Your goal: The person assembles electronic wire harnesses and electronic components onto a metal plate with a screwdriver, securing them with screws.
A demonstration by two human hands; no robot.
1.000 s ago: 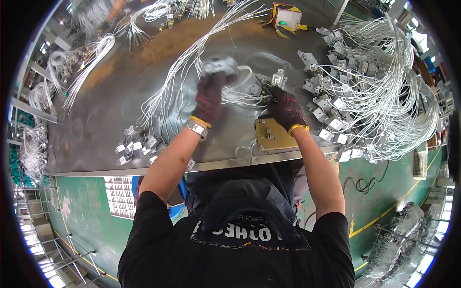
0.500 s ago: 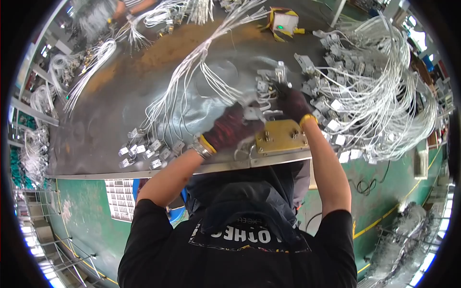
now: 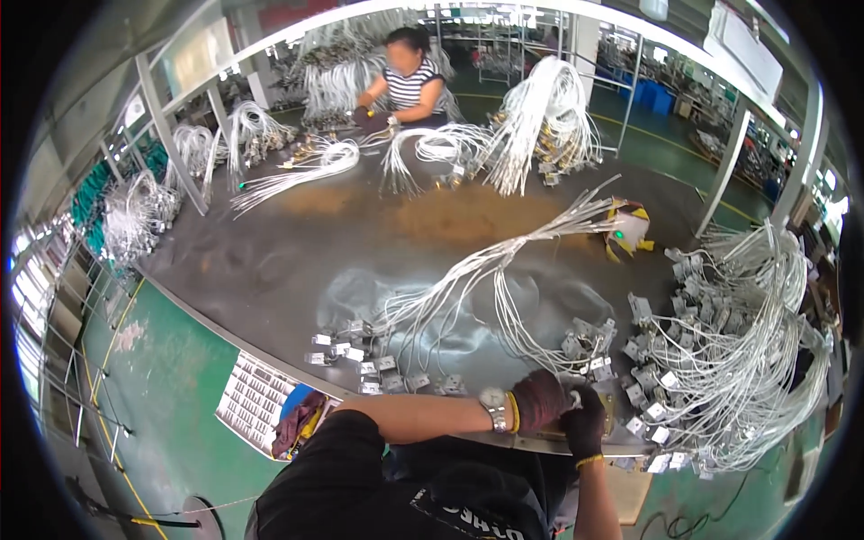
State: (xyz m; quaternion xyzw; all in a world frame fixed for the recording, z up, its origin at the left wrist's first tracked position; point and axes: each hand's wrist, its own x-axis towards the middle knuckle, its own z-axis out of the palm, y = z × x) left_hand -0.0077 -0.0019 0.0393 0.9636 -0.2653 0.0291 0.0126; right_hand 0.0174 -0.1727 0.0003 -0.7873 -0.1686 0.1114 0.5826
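Note:
My left hand (image 3: 540, 399), in a dark red glove with a yellow cuff, is closed near the front edge of the metal table. My right hand (image 3: 585, 421), gloved alike, is closed right beside it. A small pale thing shows between the fingers of both hands, too small to make out. Under and beside my right hand lies a brass-coloured plate fixture (image 3: 610, 416), mostly covered. Just beyond the hands is a cluster of small metal housings (image 3: 589, 346) on white cables. Those cables join a long bundle (image 3: 495, 261) across the table, with more housings (image 3: 369, 364) at its left ends.
A large heap of white cables with metal housings (image 3: 747, 351) fills the right side. A white box with yellow-black tape (image 3: 627, 227) stands beyond the bundle. Across the table a co-worker (image 3: 414, 85) in a striped top handles cables. More cable bundles (image 3: 540, 126) line the far edge.
The view has tilted up and turned, bringing the co-worker and far edge into sight. My hands, apart before, are now together by the brass-coloured plate.

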